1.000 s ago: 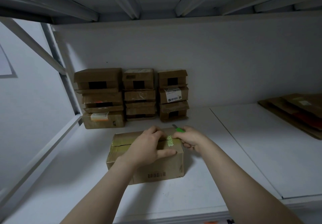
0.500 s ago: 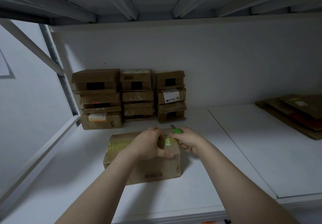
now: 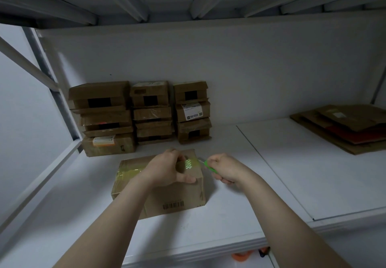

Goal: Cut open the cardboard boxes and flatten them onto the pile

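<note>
A taped brown cardboard box (image 3: 175, 196) with a barcode on its near side lies on the white shelf (image 3: 208, 226) in front of me. My left hand (image 3: 169, 168) rests on its top, fingers over the far edge and thumb down the near face. My right hand (image 3: 224, 168) grips a green box cutter (image 3: 208, 165) whose blade points at the box's right top edge, by a green patterned sticker (image 3: 188, 164). A pile of flattened cardboard (image 3: 344, 128) lies at the far right.
Three stacks of closed cardboard boxes (image 3: 142, 117) stand against the back wall on the left. A metal shelf frame (image 3: 48, 92) runs along the left side, and another shelf (image 3: 188, 0) hangs overhead. Something orange (image 3: 242, 256) shows below the shelf's front edge.
My right hand has drawn the cutter a little to the right, off the box's top to its right edge. The left hand stays on the box.
</note>
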